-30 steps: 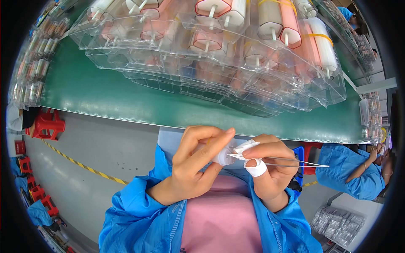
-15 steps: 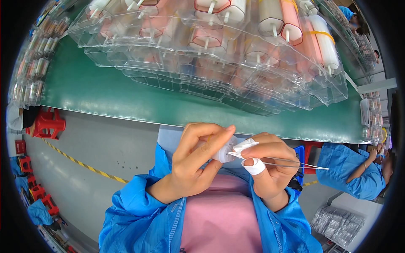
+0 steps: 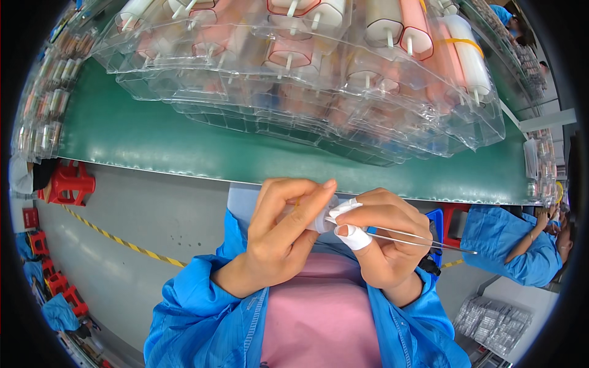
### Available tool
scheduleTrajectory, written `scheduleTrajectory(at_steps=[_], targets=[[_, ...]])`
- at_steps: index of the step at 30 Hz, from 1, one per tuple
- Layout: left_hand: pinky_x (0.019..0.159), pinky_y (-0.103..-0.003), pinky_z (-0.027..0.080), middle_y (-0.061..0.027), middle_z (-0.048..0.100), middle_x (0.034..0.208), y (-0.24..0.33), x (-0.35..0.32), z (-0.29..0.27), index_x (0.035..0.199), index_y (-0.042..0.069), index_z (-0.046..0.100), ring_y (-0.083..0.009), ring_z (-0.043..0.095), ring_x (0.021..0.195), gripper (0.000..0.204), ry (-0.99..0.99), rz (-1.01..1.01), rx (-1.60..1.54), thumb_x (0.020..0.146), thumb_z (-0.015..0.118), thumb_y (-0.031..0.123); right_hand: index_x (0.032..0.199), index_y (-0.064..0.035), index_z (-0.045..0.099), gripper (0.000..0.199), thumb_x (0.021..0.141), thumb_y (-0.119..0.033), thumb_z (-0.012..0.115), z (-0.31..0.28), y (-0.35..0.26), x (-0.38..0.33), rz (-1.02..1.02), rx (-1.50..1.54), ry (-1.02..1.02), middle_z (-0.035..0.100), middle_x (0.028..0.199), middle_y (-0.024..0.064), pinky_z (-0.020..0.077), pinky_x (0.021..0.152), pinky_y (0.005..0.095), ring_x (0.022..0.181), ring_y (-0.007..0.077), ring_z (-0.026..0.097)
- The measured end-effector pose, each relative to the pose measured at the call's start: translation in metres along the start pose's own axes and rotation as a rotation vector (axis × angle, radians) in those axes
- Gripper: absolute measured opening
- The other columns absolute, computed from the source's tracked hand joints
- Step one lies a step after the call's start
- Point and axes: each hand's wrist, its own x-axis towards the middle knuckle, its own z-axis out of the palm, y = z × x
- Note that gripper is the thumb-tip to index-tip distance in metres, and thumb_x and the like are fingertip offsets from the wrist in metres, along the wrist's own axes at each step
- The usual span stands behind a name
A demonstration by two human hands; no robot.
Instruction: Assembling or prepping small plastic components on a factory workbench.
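Observation:
My left hand (image 3: 273, 230) is closed around a translucent whitish cylindrical piece (image 3: 320, 222), its open-looking end toward my right hand. My right hand (image 3: 389, 248) pinches metal tweezers (image 3: 410, 237), whose long end sticks out to the right past the knuckles. White wrapping covers the thumb and forefinger tips of this hand. The tweezer tips are at the end of the cylindrical piece; whether they touch or enter it I cannot tell, as the fingers hide them. Both hands are just in front of the green table's (image 3: 184, 144) near edge.
Stacked clear plastic trays (image 3: 392, 147) stand on the table, holding several pink and white cylinders with thin stems (image 3: 471, 67). More filled trays (image 3: 46, 116) line the far left. A red stool (image 3: 72, 183) stands at the left. A co-worker in a blue smock (image 3: 503, 245) sits at the right.
My right hand has moved slightly left, bringing the tweezer tips closer to the cylindrical piece. The tweezers' outer end has dipped a little. My left hand keeps its hold, almost unmoved.

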Motion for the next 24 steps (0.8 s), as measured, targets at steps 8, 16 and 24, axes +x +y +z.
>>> scheduleTrajectory(at_steps=[8, 16, 24], targets=[[0.08, -0.031, 0.046, -0.014, 0.051, 0.108, 0.0026, 0.0007, -0.0045, 0.124, -0.003, 0.053, -0.0229, 0.053, 0.094, 0.058, -0.091, -0.151, -0.342, 0.068, 0.068, -0.009, 0.086, 0.0006, 0.067, 0.014, 0.072, 0.0, 0.07, -0.0027, 0.0019, -0.0033, 0.063, 0.191, 0.075, 0.066, 0.081, 0.0141, 0.0499, 0.059, 0.0255, 0.069, 0.0189, 0.064], [0.081, -0.031, 0.046, -0.0139, 0.049, 0.109, 0.0015, -0.0025, -0.0035, 0.126, -0.003, 0.052, -0.0222, 0.054, 0.096, 0.06, -0.091, -0.173, -0.34, 0.068, 0.068, -0.009, 0.086, 0.0003, 0.067, 0.014, 0.071, -0.001, 0.07, -0.0022, -0.0032, -0.0012, 0.041, 0.097, 0.039, 0.065, 0.08, 0.014, 0.0506, 0.06, 0.0266, 0.069, 0.0203, 0.065], [0.08, -0.03, 0.047, -0.0136, 0.048, 0.11, 0.0034, 0.0012, -0.0047, 0.124, -0.004, 0.053, -0.022, 0.055, 0.094, 0.059, -0.106, -0.114, -0.258, 0.067, 0.067, -0.01, 0.085, -0.0008, 0.068, 0.016, 0.07, -0.001, 0.071, -0.0028, -0.0021, 0.0, 0.021, 0.05, 0.014, 0.065, 0.081, 0.0142, 0.0505, 0.059, 0.028, 0.07, 0.0219, 0.064]])
